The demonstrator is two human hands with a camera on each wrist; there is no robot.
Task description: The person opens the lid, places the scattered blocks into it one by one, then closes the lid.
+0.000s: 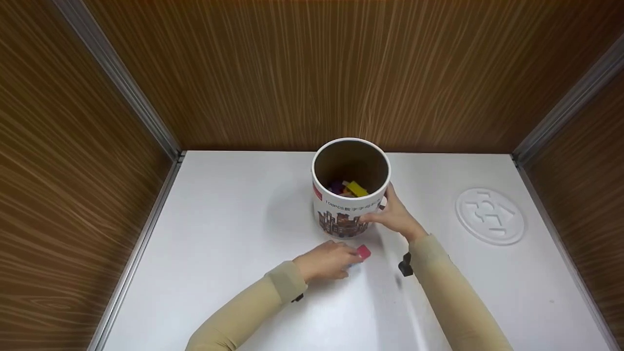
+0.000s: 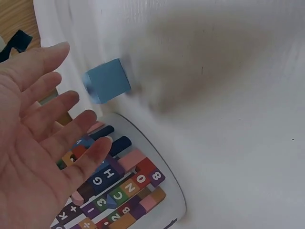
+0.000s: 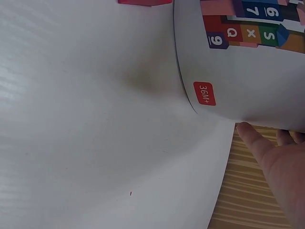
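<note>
Two blocks just beyond spread left hand [image 1: 324,261]; right hand [image 1: 396,214] grips tub [image 1: 350,204].

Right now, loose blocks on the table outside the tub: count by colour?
Pink block: 1
Blue block: 1
Total: 2, both by the left hand. Blocks inside the tub are not counted.

open left hand [image 2: 35,138] spread beside a blue cube [image 2: 107,80] and the printed tub [image 2: 138,181].
</note>
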